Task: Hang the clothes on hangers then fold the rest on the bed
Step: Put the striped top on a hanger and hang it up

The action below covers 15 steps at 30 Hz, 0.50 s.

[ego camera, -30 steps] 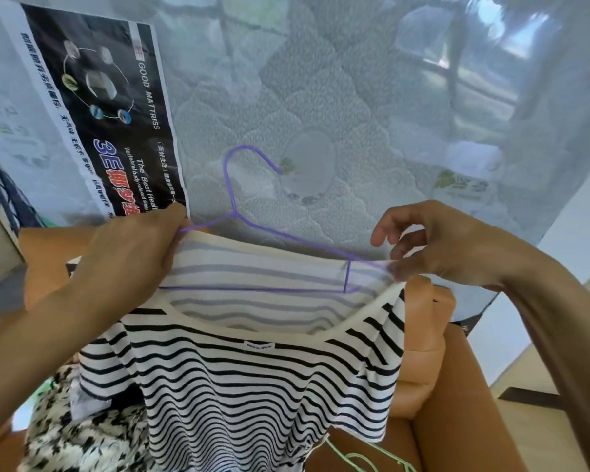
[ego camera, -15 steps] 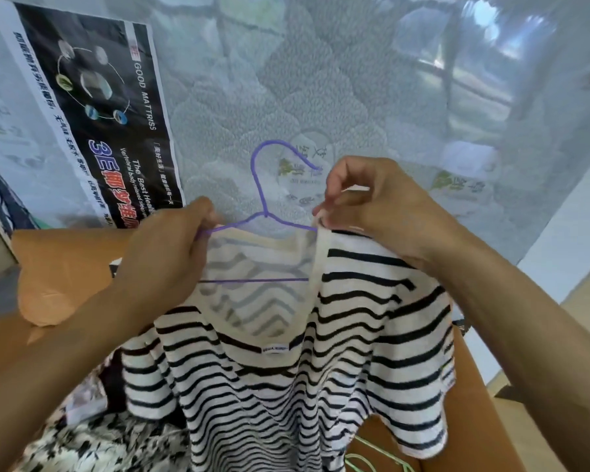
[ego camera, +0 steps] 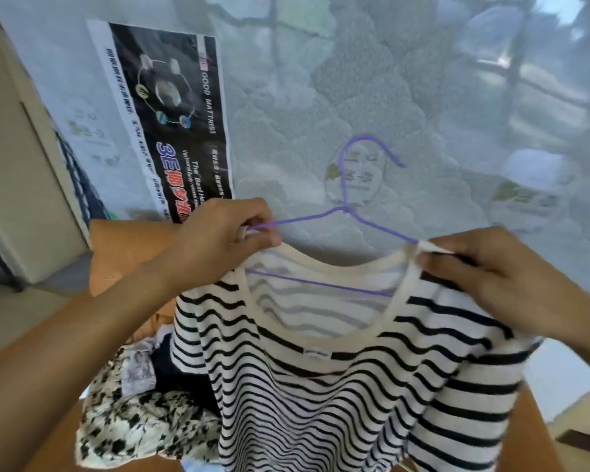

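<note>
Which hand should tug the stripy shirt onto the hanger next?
Probably the right hand. It pinches the striped shirt at its collar, where the purple hanger wire slips inside, so it can tug. The left hand grips the hanger's other end, steadying it.

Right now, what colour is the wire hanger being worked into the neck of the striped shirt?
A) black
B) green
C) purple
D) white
C: the hanger is thin purple wire. Its hook rises above the collar of the striped shirt, and its bottom bar shows through the neck opening.
</note>
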Each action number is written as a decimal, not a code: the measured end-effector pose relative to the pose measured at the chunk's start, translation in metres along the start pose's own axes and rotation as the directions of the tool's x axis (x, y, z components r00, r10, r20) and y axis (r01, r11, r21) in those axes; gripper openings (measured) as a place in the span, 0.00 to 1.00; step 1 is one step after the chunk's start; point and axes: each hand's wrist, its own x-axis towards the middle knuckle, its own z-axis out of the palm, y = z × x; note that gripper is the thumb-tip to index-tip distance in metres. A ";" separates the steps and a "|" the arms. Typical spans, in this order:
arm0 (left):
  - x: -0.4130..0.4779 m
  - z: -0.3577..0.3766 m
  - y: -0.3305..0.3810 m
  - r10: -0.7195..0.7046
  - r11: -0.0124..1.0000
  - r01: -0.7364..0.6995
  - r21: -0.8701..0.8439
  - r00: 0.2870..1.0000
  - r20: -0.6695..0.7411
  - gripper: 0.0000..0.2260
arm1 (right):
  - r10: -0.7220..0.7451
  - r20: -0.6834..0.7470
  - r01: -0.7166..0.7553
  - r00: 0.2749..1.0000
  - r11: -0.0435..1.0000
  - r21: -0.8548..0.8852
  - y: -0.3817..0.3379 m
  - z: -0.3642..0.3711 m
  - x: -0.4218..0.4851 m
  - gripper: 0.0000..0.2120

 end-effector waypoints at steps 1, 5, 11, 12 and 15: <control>-0.002 -0.004 -0.005 -0.004 1.000 0.004 -0.007 1.000 -0.003 0.10 | 0.030 -0.021 -0.030 0.999 1.000 0.006 0.003 -0.004 -0.001 0.28; -0.011 -0.014 -0.013 -0.045 0.993 0.038 -0.115 0.997 -0.056 0.06 | 0.137 -0.097 -0.131 0.986 0.989 0.066 0.010 -0.020 -0.004 0.34; -0.014 -0.027 -0.011 0.005 1.000 -0.009 -0.026 0.988 -0.156 0.13 | 0.205 -0.107 -0.187 0.973 0.969 0.160 0.006 -0.028 -0.004 0.45; -0.012 -0.028 -0.009 0.031 1.000 -0.031 0.003 0.988 -0.149 0.15 | 0.193 -0.097 -0.174 0.976 0.970 0.171 0.005 -0.027 -0.004 0.46; -0.005 -0.030 0.001 0.063 0.998 -0.061 0.014 0.987 -0.148 0.16 | 0.139 -0.062 -0.123 0.988 0.971 0.205 0.005 -0.028 0.000 0.42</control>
